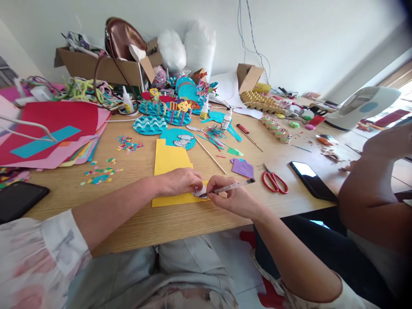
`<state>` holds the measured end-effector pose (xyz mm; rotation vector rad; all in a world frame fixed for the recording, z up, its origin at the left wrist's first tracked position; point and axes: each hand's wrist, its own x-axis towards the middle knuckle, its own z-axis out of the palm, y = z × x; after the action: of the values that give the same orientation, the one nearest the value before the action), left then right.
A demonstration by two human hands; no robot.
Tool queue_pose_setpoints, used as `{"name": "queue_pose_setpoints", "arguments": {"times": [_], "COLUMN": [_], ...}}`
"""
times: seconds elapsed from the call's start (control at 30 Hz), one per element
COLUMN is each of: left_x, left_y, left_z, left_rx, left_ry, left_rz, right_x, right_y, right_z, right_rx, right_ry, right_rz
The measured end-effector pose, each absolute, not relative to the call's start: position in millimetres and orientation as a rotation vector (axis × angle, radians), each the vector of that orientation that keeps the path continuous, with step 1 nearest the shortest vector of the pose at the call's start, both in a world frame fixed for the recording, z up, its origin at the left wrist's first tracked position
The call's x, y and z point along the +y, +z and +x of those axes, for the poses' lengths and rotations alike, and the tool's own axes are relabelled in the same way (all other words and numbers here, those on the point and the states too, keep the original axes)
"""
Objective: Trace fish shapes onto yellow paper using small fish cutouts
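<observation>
My right hand (pixel 230 198) is closed round a clear-barrelled pen (pixel 236 185), its writing end low over a small pale paper cutout (pixel 201 192). With fingers bent and close together, my left hand (pixel 180 181) holds the cutout down at its left edge. Beneath both lies a yellow sheet (pixel 170 161) with an irregular cut outline, near the table's front edge. A turquoise paper disc (pixel 165 134) touches the sheet's far end, with grey-and-white cutouts (pixel 184 140) on it. Right of my hands are a purple paper piece (pixel 242 168) and red-handled scissors (pixel 274 180).
A wooden stick (pixel 210 155) lies beyond my hands. Black phones rest at right (pixel 312 180) and left (pixel 24 199). Coloured sheets (pixel 64 128), paper dots (pixel 103 171) and glue bottles (pixel 227 119) stand about. Another person's arm (pixel 373 180) is at the right.
</observation>
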<state>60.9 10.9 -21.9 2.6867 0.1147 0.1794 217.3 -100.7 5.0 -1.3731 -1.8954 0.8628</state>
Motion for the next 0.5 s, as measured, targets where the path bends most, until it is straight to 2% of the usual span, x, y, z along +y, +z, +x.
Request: {"name": "queue_pose_setpoints", "arguments": {"times": [0.5], "left_x": [11.8], "left_y": [-18.8], "left_z": [60.2], "left_rx": [0.117], "left_ry": [0.167], "left_rz": [2.644], "right_x": [-95.7], "right_y": [1.7], "right_z": [216.8], "right_rx": [-1.815], "right_ry": [1.051], "right_rz": [-1.373]}}
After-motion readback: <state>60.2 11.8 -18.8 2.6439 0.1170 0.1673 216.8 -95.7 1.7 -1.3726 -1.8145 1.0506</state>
